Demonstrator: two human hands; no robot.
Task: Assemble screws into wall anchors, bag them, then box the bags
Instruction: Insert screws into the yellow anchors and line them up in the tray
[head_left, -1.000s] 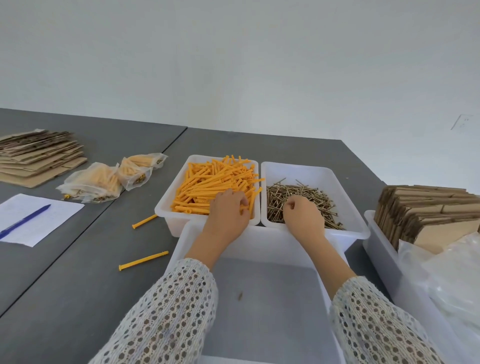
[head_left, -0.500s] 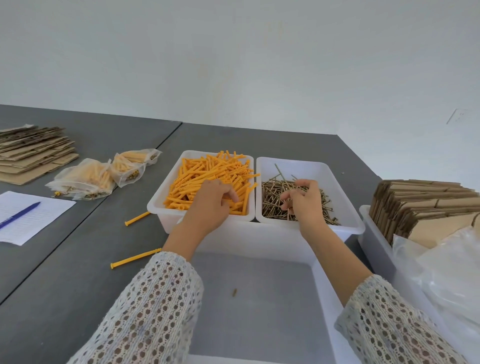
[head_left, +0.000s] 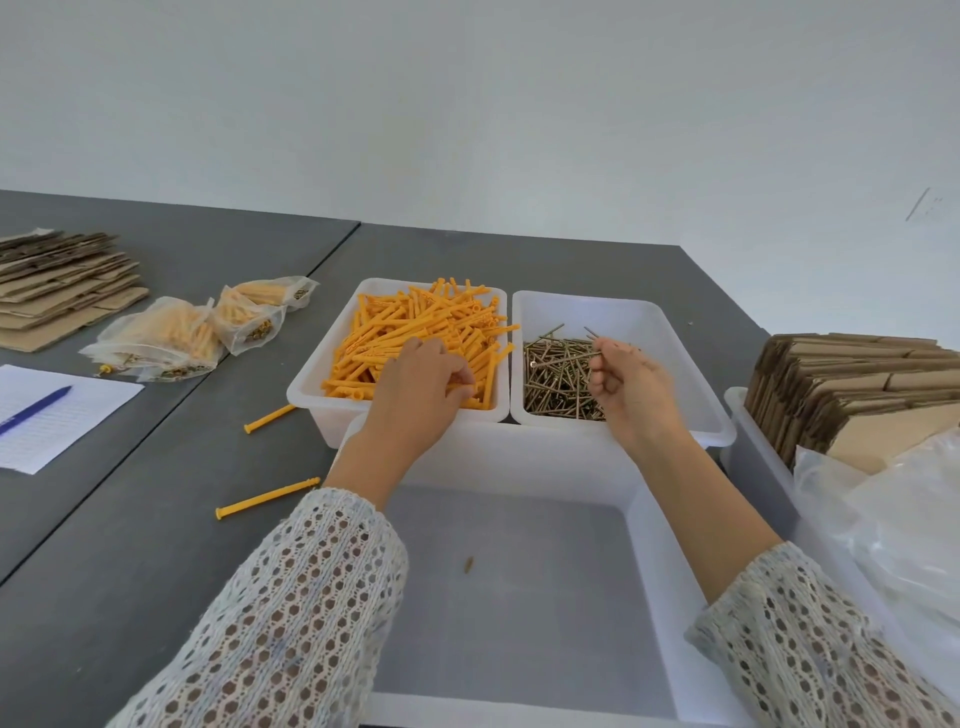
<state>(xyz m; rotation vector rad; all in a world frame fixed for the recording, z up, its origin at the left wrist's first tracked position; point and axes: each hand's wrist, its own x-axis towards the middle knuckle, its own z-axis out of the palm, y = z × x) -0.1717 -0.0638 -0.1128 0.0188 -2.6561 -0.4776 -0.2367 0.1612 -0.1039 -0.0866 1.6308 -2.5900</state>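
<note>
A white bin (head_left: 311, 387) holds a heap of orange wall anchors (head_left: 415, 327). Beside it on the right, a second white bin (head_left: 675, 332) holds brass screws (head_left: 556, 379). My left hand (head_left: 421, 395) reaches into the anchor heap with its fingers curled among the anchors. My right hand (head_left: 628, 384) is lifted above the screw pile and pinches several screws (head_left: 595, 338) whose tips point up and left. A large white tub (head_left: 524, 457) lies in front of me under both forearms, with one small speck inside. Filled bags (head_left: 171, 338) of anchors lie at the left.
Two loose orange anchors (head_left: 267, 499) (head_left: 270, 418) lie on the grey table left of the tub. Flat cardboard stacks (head_left: 62, 280) (head_left: 852, 395) sit far left and right. A sheet of paper (head_left: 78, 410) with a blue pen (head_left: 34, 410) is at the left. Clear plastic bags (head_left: 893, 519) fill the right bin.
My right hand has risen out of the screw pile with screws pinched in it. My left hand stays in the anchors, shifted slightly. The view has tilted a little.
</note>
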